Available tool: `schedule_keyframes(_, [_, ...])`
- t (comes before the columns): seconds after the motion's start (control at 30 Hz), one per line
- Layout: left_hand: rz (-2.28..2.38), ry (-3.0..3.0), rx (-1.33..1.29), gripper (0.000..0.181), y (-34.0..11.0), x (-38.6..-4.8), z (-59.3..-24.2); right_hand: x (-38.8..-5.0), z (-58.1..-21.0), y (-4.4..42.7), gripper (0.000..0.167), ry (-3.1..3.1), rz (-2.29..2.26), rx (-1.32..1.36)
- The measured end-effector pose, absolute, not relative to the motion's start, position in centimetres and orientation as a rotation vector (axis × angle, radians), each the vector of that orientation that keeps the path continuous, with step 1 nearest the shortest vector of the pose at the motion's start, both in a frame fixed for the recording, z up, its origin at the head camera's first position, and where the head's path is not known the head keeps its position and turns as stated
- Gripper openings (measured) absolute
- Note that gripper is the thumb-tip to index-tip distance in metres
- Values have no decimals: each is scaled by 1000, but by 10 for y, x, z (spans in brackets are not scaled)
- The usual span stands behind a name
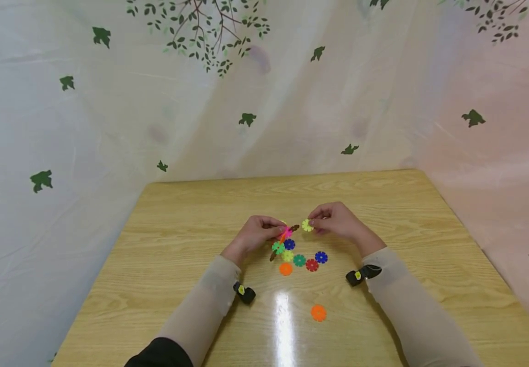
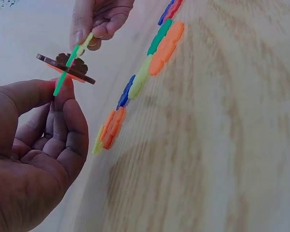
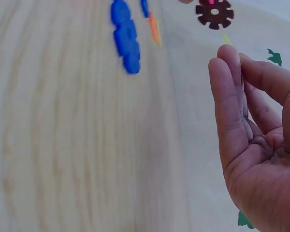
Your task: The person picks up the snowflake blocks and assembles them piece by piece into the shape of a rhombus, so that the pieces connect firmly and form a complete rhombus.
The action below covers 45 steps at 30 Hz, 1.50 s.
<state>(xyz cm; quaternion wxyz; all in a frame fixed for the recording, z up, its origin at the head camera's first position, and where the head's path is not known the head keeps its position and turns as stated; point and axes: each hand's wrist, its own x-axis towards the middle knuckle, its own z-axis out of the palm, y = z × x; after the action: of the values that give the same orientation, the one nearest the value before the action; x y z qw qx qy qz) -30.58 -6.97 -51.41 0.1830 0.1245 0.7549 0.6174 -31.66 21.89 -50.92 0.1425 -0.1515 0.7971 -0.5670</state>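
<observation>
Between thumb and fingers, my left hand pinches a joined piece of notched plastic discs, with a pink disc and a brown disc visible. The left wrist view shows a green disc edge-on at the fingertips, crossing a brown disc. My right hand pinches a yellow notched disc just right of that piece. From the right wrist, only a sliver of the yellow disc shows beyond the fingertips. Whether the yellow disc touches the joined piece, I cannot tell.
On the wooden table, loose discs lie close below the hands: a blue disc, a red disc, a teal disc and an orange disc. Another orange disc lies nearer. A leaf-print curtain surrounds the table.
</observation>
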Motion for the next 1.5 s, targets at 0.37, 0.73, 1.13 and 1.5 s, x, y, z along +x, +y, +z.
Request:
schedule_keyframes(0.37, [1744,2133,373,20,-68,-306,-515,-313,-501,212,21,2219,-1767,-388])
schedule_keyframes(0.73, [1756,2123,339,18,-67,-307,-516,-312,-504,199,19,2159,-1808,-340])
schedule_keyframes(1.13, [1787,2118,280,19,-66,-306,-516,-312,-510,196,23,2081,-1856,-322])
schedule_keyframes(1.5, [1820,2058,289,20,-73,-310,-513,-301,-491,219,23,2250,-1036,-724])
